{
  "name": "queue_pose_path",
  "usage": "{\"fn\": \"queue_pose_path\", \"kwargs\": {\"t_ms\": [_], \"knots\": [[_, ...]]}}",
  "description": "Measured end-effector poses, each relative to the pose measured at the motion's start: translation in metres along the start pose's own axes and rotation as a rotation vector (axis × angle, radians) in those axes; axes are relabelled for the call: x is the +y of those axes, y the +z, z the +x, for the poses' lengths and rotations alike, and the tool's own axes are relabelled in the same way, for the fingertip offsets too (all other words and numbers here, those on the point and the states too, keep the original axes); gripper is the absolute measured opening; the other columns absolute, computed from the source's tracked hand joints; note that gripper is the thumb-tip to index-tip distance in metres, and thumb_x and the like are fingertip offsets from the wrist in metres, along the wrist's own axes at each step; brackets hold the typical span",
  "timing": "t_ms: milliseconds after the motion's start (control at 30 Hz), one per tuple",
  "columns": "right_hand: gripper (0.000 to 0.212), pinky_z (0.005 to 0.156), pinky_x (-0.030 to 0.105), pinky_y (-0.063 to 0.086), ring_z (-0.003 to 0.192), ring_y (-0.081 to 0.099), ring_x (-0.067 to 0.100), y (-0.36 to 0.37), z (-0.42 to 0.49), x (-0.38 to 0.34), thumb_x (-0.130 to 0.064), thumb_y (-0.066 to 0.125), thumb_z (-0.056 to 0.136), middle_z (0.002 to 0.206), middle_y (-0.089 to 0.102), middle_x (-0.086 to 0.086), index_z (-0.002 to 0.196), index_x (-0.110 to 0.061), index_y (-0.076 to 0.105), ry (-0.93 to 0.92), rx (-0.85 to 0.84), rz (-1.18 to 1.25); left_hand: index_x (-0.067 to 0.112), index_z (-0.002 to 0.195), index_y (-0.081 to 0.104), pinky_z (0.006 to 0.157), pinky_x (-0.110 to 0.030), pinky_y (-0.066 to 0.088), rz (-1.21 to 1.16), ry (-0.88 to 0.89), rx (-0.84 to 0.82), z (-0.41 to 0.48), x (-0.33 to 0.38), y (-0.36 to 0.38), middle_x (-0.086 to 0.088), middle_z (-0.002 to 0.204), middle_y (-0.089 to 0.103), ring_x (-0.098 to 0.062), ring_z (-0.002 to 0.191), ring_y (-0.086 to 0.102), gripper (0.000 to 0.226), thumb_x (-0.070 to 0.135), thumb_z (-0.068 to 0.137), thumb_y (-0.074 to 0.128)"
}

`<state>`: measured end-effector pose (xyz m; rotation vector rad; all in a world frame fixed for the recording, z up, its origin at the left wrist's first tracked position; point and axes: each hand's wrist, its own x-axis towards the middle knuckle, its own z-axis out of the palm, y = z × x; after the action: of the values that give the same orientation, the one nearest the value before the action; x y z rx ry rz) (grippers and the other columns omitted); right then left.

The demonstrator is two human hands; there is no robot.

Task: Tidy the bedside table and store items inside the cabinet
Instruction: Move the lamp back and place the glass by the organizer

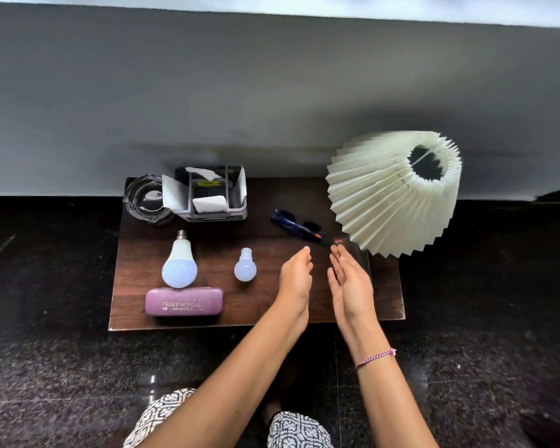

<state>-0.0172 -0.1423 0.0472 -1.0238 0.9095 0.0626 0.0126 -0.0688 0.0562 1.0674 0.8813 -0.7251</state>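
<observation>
Blue folded glasses [296,225] lie flat on the bench [249,305], just left of the pleated lampshade [392,192], one end running to a small red-marked dark bit under the shade's lower rim; can't tell what that bit is. Left hand [296,279] and right hand [349,282] hover on the person's side of the glasses, below-left of the shade, palms facing each other, fingers [299,258] straight and slack, holding nothing. Right fingertips are near the red-marked bit; contact unclear. Risks, my read: the shade looks tilted and overhangs the pickup spot, so a right-hand reach could clip the pleats and rock the lamp. A thin frame flat on wood gives little to pinch, so a sloppy grab may skid it under the shade or bend an arm. Further left of the shade: small bulb [245,266], then large bulb [179,263], both on their sides with bases toward the wall. They're round, so a forearm bump rolls them off onto the hard dark floor [62,367]. Pink spectacle case [184,301] sits closed, far left of the shade at the near edge, against the large bulb's dome; probable home for the glasses. Far left of the shade by the wall: grey organiser box [214,195] with tissues, glass ashtray [146,198] right against its far side. Cabinet not in view.
</observation>
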Motion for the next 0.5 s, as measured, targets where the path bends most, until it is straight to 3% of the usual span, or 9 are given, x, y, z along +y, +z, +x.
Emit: {"fn": "queue_pose_path", "kwargs": {"t_ms": [267,367,467,500], "knots": [[0.043,0.104,0.024,0.036,0.133,0.04,0.019,-0.038,0.017,0.0,0.008,0.027,0.095,0.142,0.043,0.012,0.136,0.001,0.04,-0.022,0.136,-0.01,0.006,0.134,0.044,0.108,-0.03,0.031,0.036,-0.075,0.046,0.012,-0.031,0.018,-0.01,0.141,0.047,-0.019,0.131,0.044,0.043,0.025,0.096,0.043],[0.042,0.109,0.029,0.035,0.129,0.045,0.019,-0.054,0.022,-0.001,0.009,0.03,0.094,0.136,0.049,0.013,0.132,0.002,0.046,-0.056,0.186,-0.079,0.006,0.139,0.038,0.109,-0.03,0.029,0.054,-0.109,0.029,0.018,-0.037,0.025,-0.009,0.144,0.043,-0.02,0.133,0.041,0.047,0.027,0.097,0.041],[0.038,0.107,0.029,0.038,0.121,0.052,0.018,-0.068,0.03,-0.003,0.006,0.033,0.095,0.126,0.057,0.01,0.126,-0.002,0.053,-0.078,0.254,-0.206,0.005,0.137,0.039,0.085,-0.019,0.042,0.065,-0.123,0.021,0.022,-0.039,0.031,-0.001,0.122,0.056,-0.011,0.104,0.056,0.045,0.028,0.099,0.039],[0.037,0.105,0.029,0.039,0.119,0.053,0.017,-0.072,0.033,-0.004,0.005,0.035,0.095,0.123,0.058,0.007,0.124,-0.004,0.055,-0.086,0.28,-0.268,0.005,0.137,0.04,0.082,-0.017,0.04,0.065,-0.133,0.024,0.023,-0.039,0.034,-0.001,0.12,0.055,-0.011,0.103,0.056,0.045,0.028,0.099,0.039]]}}
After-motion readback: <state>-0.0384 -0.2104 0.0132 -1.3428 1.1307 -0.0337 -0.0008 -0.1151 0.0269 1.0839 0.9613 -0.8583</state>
